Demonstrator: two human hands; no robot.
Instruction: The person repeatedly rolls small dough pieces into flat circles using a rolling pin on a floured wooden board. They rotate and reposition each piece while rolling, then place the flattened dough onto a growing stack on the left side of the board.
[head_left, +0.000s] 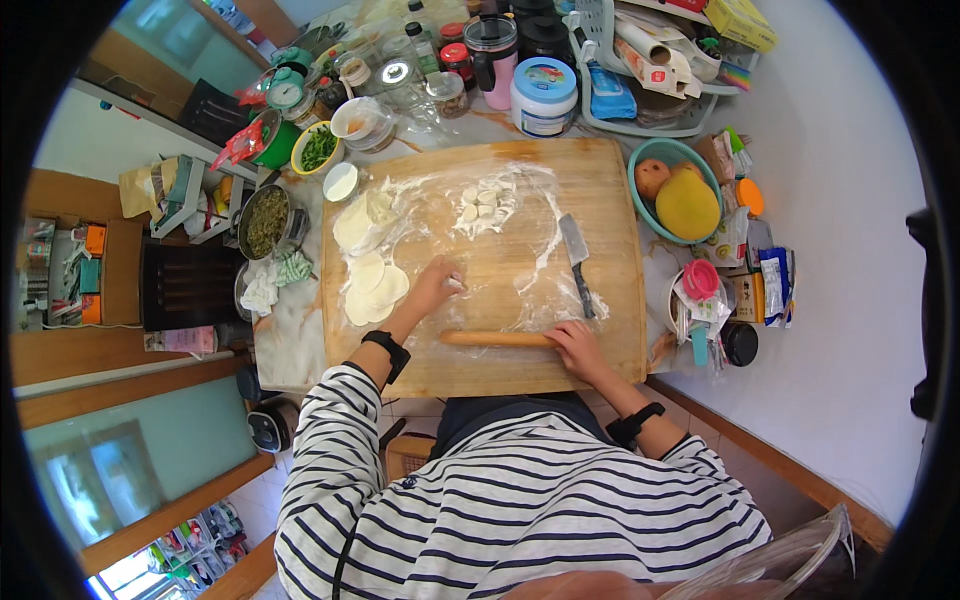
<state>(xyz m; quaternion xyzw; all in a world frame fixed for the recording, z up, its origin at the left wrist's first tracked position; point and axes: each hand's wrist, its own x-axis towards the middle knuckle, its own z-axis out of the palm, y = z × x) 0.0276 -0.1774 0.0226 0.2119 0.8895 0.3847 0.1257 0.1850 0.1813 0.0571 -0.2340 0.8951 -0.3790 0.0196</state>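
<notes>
My left hand is over the middle of a floured wooden board, its fingertips pinched around a small whitish piece of dough, mostly hidden. My right hand grips the right end of a wooden rolling pin, which lies across the board near me. Left of my left hand, several thin round dough wrappers overlap. Behind them rests a large lump of dough. Several small dough pieces sit in flour farther back. A knife with a black handle lies on the board's right side.
Left of the board stand a pan of chopped filling, a bowl of chopped greens and a small bowl of flour. Jars and a pink tumbler crowd the back. A fruit basket stands at right, beside a white wall.
</notes>
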